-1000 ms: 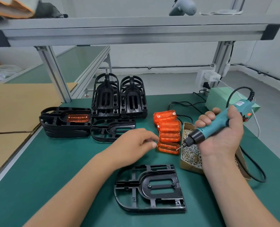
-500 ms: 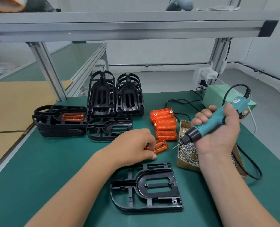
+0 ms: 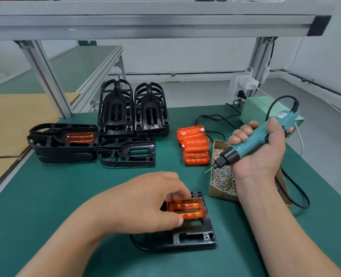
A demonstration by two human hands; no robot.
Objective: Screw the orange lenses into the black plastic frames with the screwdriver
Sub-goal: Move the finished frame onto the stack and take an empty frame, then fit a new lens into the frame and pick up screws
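Observation:
My left hand (image 3: 145,202) pinches an orange lens (image 3: 186,207) and holds it over the opening of a black plastic frame (image 3: 193,236) lying flat near the table's front. My right hand (image 3: 259,154) grips a teal electric screwdriver (image 3: 253,140), its bit pointing down-left over a cardboard box of screws (image 3: 223,176). Three more orange lenses (image 3: 194,144) lie in a row behind the frame. Much of the frame is hidden under my left hand.
At the back left sits a stack of frames (image 3: 61,144), the top one with a lens fitted, beside a single bare frame (image 3: 127,152). Two upright frame stacks (image 3: 133,110) stand behind. A green power box (image 3: 261,108) and cables lie at the back right. Aluminium posts rise behind.
My left hand picked the nearest lens from the row and carried it back over the frame. The right hand with the screwdriver has barely moved.

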